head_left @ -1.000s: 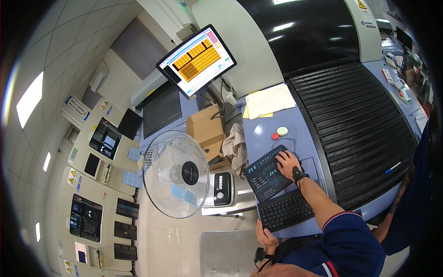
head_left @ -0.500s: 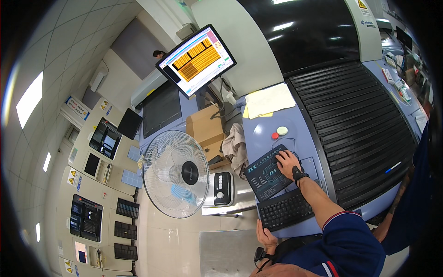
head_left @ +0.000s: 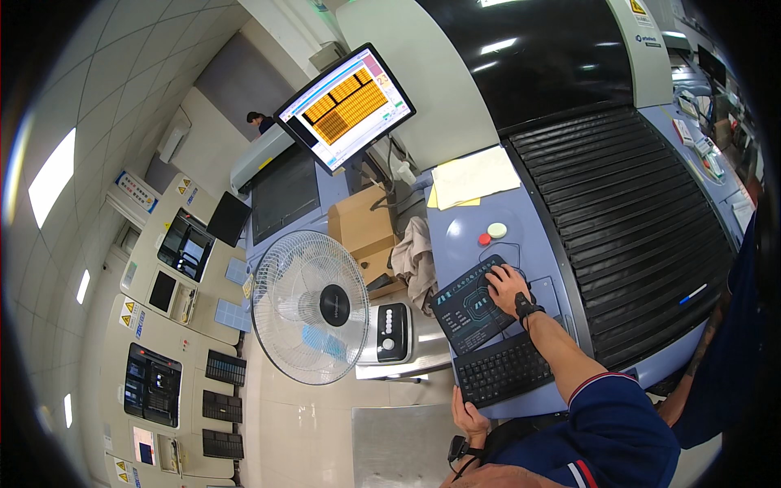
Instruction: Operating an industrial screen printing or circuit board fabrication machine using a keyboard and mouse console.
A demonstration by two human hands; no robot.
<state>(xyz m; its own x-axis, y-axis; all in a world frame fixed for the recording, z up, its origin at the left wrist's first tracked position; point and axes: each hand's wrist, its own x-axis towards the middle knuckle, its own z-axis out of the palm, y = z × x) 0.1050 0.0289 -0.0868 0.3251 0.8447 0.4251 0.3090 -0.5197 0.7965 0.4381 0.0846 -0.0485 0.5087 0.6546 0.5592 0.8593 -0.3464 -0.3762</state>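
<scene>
On a dark patterned mouse pad point(head_left: 470, 313), my right hand point(head_left: 508, 289) lies cupped over a computer mouse that its fingers almost wholly hide. A thin cable loops out beyond the fingertips. A dark band with a small device circles that wrist. Below the pad, a black keyboard point(head_left: 504, 371) sits tilted on the blue-grey machine ledge. My left hand point(head_left: 469, 418) is closed around the keyboard's near left corner, some fingers hidden by its edge. Up and left, a monitor point(head_left: 346, 107) displays an orange grid pattern.
A white fan point(head_left: 311, 307) stands left of the ledge, near an open cardboard box point(head_left: 358, 224) and a grey cloth point(head_left: 415, 256). Red point(head_left: 485, 239) and pale green point(head_left: 497, 230) buttons sit beyond the pad, near papers point(head_left: 476, 177). Black ribbed cover point(head_left: 622, 232) lies right; another person's arm point(head_left: 700, 350) is beside me.
The person in the background behind the monitor has shifted left and shows more. My two hands stay where they were.
</scene>
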